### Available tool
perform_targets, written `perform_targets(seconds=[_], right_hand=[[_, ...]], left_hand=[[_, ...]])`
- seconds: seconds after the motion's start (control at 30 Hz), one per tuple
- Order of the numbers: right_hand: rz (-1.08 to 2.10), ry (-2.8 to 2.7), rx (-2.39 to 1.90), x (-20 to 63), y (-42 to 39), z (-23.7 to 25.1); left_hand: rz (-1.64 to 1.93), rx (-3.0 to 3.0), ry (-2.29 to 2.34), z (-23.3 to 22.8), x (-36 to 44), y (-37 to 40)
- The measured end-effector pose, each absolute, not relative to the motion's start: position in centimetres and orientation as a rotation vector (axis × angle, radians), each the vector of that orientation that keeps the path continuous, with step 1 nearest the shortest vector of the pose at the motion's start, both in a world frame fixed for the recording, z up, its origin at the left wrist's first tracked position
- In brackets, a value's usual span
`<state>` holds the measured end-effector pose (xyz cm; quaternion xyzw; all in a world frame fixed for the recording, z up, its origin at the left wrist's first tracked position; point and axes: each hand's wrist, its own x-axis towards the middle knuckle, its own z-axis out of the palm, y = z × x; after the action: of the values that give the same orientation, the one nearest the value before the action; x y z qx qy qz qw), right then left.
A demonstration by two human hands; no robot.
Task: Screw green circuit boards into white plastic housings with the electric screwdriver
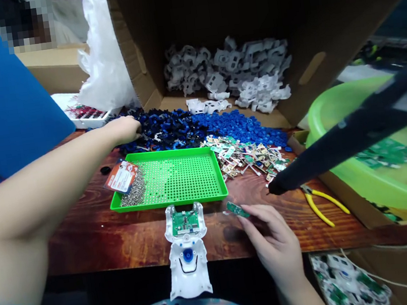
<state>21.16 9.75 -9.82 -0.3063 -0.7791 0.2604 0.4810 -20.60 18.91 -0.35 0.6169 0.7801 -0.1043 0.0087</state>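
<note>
I noted my right hand point(274, 235) pinching the small green circuit board point(238, 210), light, stiff and fragile, by its edges above the wooden table point(98, 236), while my left hand point(125, 129) reached into blue plastic parts point(170, 127), grasp apparently unclosed.

Only one view is given, worn on the head and aimed forward and down. The table point(98, 236) is seen from close up at its near edge, with the box point(208, 17) faced at the far side. Edges are bent wide.
</note>
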Motion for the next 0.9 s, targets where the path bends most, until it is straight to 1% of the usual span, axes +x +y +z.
perform_targets(seconds=[0.1,0.2,0.33,0.4,0.47,0.53,0.57,0.63,0.67,0.8,0.9], right_hand=[[0.655,-1.901,-0.757,21.1,9.7,-9.8],[0.645,-1.895,-0.752,21.1,9.6,-9.8],[0.662,-1.864,-0.740,21.2,9.7,-9.9],[0.668,-1.840,-0.750,21.2,9.7,-9.8],[0.652,-1.805,-0.757,21.0,9.6,-9.6],[0.622,-1.768,-0.736,20.7,9.4,-9.1],[0.614,-1.754,-0.714,20.4,9.3,-8.7],[0.628,-1.754,-0.652,19.8,8.9,-8.0],[0.645,-1.766,-0.619,19.5,8.6,-7.5],[0.758,-1.839,-0.493,18.9,7.4,-6.1],[0.873,-1.880,-0.428,18.9,6.7,-5.5]], left_hand=[[-0.263,1.890,2.485,0.0,-20.0,18.4],[-0.082,1.859,2.553,1.1,-18.8,17.2],[0.305,1.821,2.588,3.8,-15.6,13.7],[0.571,1.726,2.513,4.7,-13.1,10.9],[0.727,1.627,2.375,4.9,-10.1,7.4],[0.870,1.529,2.157,4.0,-6.7,3.9],[0.995,1.425,1.922,3.3,-5.1,2.2],[0.954,1.222,1.517,1.5,-2.1,-0.5],[0.981,1.165,1.430,0.5,-0.9,-1.4],[1.015,1.007,1.323,-2.5,1.5,-2.7],[1.092,0.967,1.272,-3.2,1.7,-2.6]])
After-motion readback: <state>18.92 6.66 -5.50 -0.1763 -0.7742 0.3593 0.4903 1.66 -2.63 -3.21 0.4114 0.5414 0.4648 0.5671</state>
